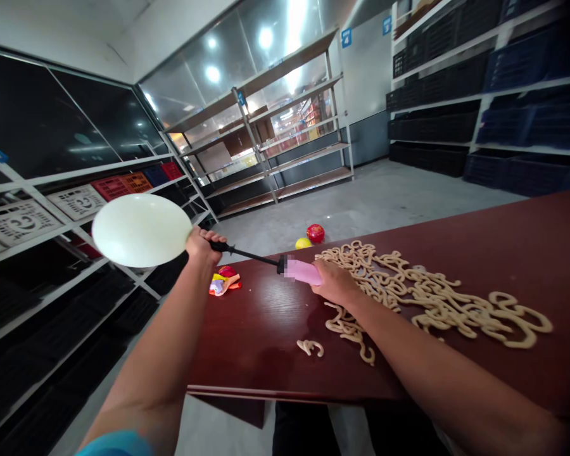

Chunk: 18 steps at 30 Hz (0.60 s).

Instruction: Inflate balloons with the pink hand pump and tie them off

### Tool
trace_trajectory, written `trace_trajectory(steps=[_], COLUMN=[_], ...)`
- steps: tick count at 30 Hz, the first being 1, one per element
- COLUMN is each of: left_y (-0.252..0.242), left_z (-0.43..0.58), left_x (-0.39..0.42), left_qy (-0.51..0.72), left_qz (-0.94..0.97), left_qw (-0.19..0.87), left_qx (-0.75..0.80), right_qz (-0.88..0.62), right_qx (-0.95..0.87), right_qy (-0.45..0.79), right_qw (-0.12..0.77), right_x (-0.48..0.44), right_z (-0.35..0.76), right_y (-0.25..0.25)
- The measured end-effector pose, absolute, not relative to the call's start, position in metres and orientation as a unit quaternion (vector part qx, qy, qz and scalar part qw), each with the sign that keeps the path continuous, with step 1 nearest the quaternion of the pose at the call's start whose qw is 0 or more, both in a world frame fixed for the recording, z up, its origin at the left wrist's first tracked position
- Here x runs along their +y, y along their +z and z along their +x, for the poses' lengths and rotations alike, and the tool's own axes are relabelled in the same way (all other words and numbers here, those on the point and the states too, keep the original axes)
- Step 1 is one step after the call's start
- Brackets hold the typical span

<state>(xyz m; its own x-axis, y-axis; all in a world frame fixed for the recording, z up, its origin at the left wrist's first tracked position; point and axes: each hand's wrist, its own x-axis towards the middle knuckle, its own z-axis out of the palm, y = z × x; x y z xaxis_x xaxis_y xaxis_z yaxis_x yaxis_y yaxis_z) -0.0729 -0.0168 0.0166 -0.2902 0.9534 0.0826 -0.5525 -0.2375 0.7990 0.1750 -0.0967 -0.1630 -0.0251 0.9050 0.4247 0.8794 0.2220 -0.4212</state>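
Observation:
A pink and black hand pump (303, 271) stretches between my two hands above the dark red table. My right hand (335, 283) is closed around its pink barrel. My left hand (205, 246) grips the black handle end, with the pump's rod (254, 256) drawn out. A large pale white balloon (141, 230) sticks out to the left of my left hand, touching its fingers; its neck is hidden in the hand. Below lies a small heap of flat coloured balloons (225, 282) at the table's left edge.
Many tan, curled, rope-like pieces (399, 285) cover the right of the table (261, 342), with a small cluster (310, 347) near the front. A red ball-shaped balloon (315, 233) and a yellow one (303, 243) show beyond the far edge. Shelves with crates (26, 221) stand left.

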Motion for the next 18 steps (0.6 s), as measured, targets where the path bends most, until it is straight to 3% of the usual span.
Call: trace_trajectory(steps=[4,13,18], left_y=[0.019,-0.058,-0.068], left_z=[-0.074,0.006,0.014], left_x=[-0.011,-0.029,-0.038], left_qy=[0.725,0.696,0.69], left_qz=[0.294,0.252,0.25], left_qw=[0.519,0.575,0.594], left_qx=[0.345,0.347,0.33], right_qz=[-0.622,-0.645,-0.638], right_qx=[-0.721,-0.717,-0.72], right_qy=[0.032,0.039,0.017], right_qw=[0.303,0.262,0.272], right_x=[-0.099,-0.098,-0.1], right_z=[0.175,0.18,0.177], right_y=[-0.16,-0.165,-0.164])
